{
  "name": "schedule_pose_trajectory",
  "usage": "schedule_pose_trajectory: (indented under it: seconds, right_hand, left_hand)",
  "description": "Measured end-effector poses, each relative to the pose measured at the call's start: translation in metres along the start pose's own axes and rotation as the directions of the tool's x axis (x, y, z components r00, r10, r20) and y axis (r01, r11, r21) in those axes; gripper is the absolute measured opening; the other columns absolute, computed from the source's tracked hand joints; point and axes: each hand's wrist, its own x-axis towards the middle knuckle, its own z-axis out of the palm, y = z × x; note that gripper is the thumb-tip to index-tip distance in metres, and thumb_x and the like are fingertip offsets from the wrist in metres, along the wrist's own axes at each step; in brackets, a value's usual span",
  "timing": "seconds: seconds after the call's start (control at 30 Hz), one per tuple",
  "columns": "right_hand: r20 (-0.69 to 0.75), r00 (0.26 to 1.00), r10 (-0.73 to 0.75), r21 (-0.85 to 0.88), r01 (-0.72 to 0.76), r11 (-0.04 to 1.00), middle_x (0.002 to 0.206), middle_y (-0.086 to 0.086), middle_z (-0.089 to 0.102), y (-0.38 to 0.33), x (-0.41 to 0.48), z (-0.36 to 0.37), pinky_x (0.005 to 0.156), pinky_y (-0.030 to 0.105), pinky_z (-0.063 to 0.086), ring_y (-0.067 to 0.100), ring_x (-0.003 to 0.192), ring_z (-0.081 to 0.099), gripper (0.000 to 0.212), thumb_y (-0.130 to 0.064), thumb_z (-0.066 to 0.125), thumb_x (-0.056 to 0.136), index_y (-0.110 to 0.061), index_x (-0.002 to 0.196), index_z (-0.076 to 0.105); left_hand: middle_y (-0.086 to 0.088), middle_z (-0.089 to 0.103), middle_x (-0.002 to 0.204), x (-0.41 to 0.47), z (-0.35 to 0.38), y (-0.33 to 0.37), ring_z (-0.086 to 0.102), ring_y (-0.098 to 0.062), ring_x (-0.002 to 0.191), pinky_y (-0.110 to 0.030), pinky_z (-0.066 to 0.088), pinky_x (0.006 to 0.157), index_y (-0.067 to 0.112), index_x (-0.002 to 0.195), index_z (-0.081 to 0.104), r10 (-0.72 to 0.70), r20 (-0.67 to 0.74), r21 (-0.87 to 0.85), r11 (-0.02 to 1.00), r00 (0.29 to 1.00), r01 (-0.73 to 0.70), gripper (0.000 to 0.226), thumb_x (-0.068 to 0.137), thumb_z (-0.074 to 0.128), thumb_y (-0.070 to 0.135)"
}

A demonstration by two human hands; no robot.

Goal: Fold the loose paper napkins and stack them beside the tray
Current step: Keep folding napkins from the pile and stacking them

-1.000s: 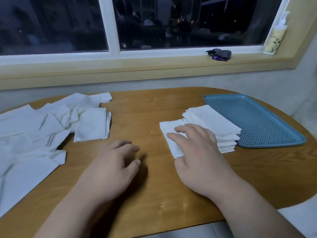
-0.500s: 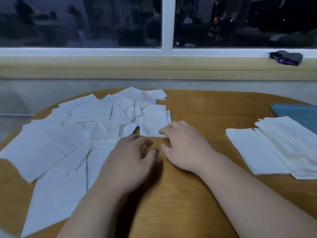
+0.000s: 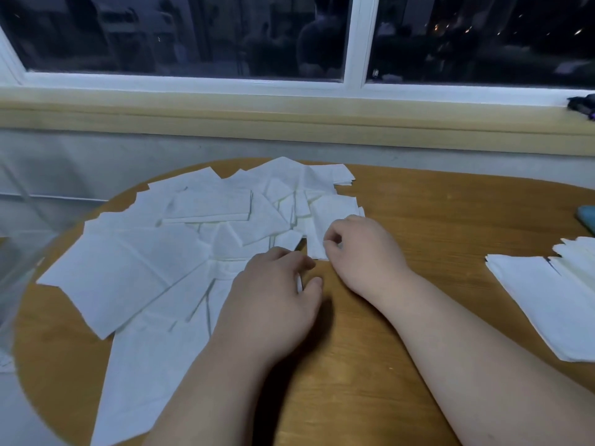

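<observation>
Loose white paper napkins lie spread in an overlapping heap over the left half of the wooden table. My right hand pinches the near corner of one small folded napkin at the heap's right edge. My left hand rests beside it, fingers loosely curled, touching the heap's edge and holding nothing. A stack of folded napkins lies at the right edge of the view. Only a sliver of the blue tray shows beyond it.
A window sill runs behind the table, with a dark small object at its right end. The table's rounded edge curves down the left side. A glassy surface stands at the far left.
The view has swung further left, so the tray is almost out of sight. My right hand has closed its thumb and fingers on the small napkin's corner. My left hand stays near it.
</observation>
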Motion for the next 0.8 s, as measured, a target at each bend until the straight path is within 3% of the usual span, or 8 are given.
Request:
schedule_pose_trajectory:
  seconds: [0.13,0.3,0.37,0.5,0.6,0.67,0.73,0.8]
  right_hand:
    - [-0.073,0.994,0.078,0.138,-0.067,0.988,0.087,-0.013,0.061,0.009,-0.010,-0.015,0.066,0.028,0.046,0.011,0.084,0.057,0.015,-0.023,0.053,0.096,-0.027,0.086,0.063]
    - [-0.140,0.979,0.151,0.282,-0.107,0.953,0.076,-0.015,0.064,0.019,-0.048,-0.047,0.054,0.016,0.038,0.002,0.069,0.058,0.012,-0.029,0.055,0.099,-0.032,0.089,0.061]
    - [-0.146,0.974,0.172,0.319,-0.118,0.940,0.075,-0.015,0.064,0.022,-0.069,-0.061,0.056,0.021,0.043,0.001,0.068,0.058,0.013,-0.030,0.055,0.099,-0.033,0.088,0.061]
    - [-0.106,0.973,0.206,0.390,-0.150,0.909,0.071,-0.015,0.064,0.027,-0.112,-0.086,0.059,0.028,0.048,0.006,0.065,0.059,0.016,-0.033,0.054,0.099,-0.035,0.084,0.059]
    - [-0.064,0.974,0.216,0.435,-0.168,0.885,0.076,-0.016,0.063,0.036,-0.139,-0.097,0.058,0.018,0.044,0.005,0.069,0.058,0.016,-0.032,0.056,0.098,-0.034,0.084,0.061]
    - [-0.012,0.977,0.214,0.459,-0.184,0.869,0.078,-0.017,0.064,0.044,-0.152,-0.102,0.061,0.019,0.045,0.003,0.073,0.059,0.015,-0.031,0.057,0.098,-0.034,0.084,0.063]
    - [0.044,0.979,0.197,0.487,-0.193,0.852,0.080,-0.018,0.065,0.051,-0.161,-0.106,0.064,0.016,0.044,-0.001,0.077,0.060,0.014,-0.030,0.058,0.097,-0.034,0.085,0.064]
    - [0.086,0.983,0.159,0.506,-0.181,0.843,0.080,-0.019,0.065,0.056,-0.168,-0.110,0.064,0.011,0.044,-0.003,0.077,0.060,0.015,-0.028,0.060,0.096,-0.034,0.083,0.064]
  left_hand:
    - [0.021,0.057,0.115,0.000,-0.002,0.002,0.051,-0.004,0.115,-0.029,0.045,0.095,0.035,0.117,0.066,-0.004,0.003,-0.016,1.000,1.000,0.004,0.027,0.093,0.057,0.044]
    - [0.024,0.054,0.117,-0.004,-0.004,0.008,0.048,-0.002,0.118,-0.026,0.043,0.094,0.037,0.120,0.063,0.023,0.031,-0.061,0.998,0.999,-0.021,0.028,0.093,0.057,0.043]
    - [0.025,0.052,0.121,-0.007,-0.003,0.011,0.045,-0.001,0.122,-0.024,0.039,0.095,0.038,0.123,0.061,0.054,0.065,-0.066,0.997,0.996,-0.050,0.031,0.093,0.056,0.044]
    - [0.026,0.043,0.132,-0.013,0.003,0.024,0.036,0.001,0.131,-0.019,0.033,0.096,0.042,0.134,0.051,0.136,0.105,-0.067,0.989,0.985,-0.129,0.045,0.091,0.060,0.044]
    - [0.024,0.023,0.153,-0.021,0.011,0.036,0.014,0.002,0.144,-0.017,0.023,0.106,0.043,0.150,0.028,0.194,0.137,-0.054,0.981,0.971,-0.188,0.072,0.089,0.066,0.040]
    - [0.023,0.015,0.158,-0.026,0.017,0.044,0.006,0.004,0.146,-0.017,0.018,0.112,0.044,0.153,0.019,0.234,0.174,-0.057,0.972,0.957,-0.227,0.084,0.087,0.070,0.041]
    - [0.023,0.014,0.159,-0.030,0.022,0.050,0.006,0.004,0.147,-0.022,0.018,0.118,0.044,0.154,0.021,0.280,0.210,-0.047,0.960,0.937,-0.276,0.084,0.086,0.070,0.045]
    - [0.021,0.025,0.157,-0.033,0.026,0.053,0.016,0.001,0.145,-0.027,0.023,0.120,0.042,0.149,0.035,0.336,0.226,-0.007,0.939,0.914,-0.344,0.071,0.087,0.069,0.046]
